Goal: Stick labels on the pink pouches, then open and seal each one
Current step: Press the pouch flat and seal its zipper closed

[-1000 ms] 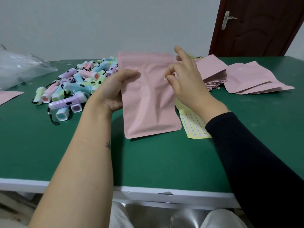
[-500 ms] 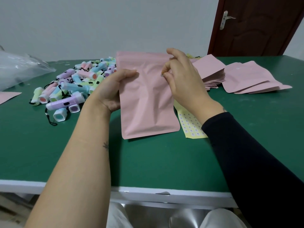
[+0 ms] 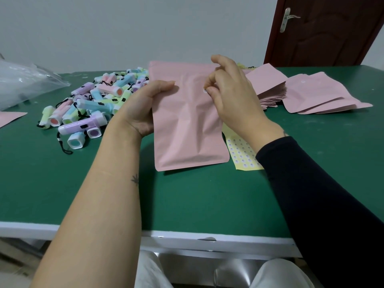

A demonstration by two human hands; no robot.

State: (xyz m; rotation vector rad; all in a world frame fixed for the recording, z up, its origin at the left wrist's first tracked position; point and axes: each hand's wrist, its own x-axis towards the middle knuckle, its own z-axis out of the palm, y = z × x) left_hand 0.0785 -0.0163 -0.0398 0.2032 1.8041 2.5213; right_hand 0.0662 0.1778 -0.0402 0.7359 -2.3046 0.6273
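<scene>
A pink pouch (image 3: 187,129) stands tilted on the green table (image 3: 207,200), its bottom edge resting on the surface. My left hand (image 3: 143,107) grips its left edge, thumb across the front. My right hand (image 3: 232,94) presses a small round white label (image 3: 204,91) onto the pouch's upper front with thumb and forefinger. A yellow label sheet (image 3: 243,156) lies under the pouch's right side, partly hidden. A stack of pink pouches (image 3: 268,88) lies behind my right hand.
A heap of pastel toy flashlights (image 3: 93,104) covers the table's left middle. A clear plastic bag (image 3: 22,84) lies at far left, with a pink pouch corner (image 3: 8,119) below it. Several labelled pouches (image 3: 320,94) lie at right. A dark door (image 3: 324,30) is behind.
My right hand moved its pinched fingers left and down onto the pouch's front, where the white label now sits. My left hand keeps the same hold.
</scene>
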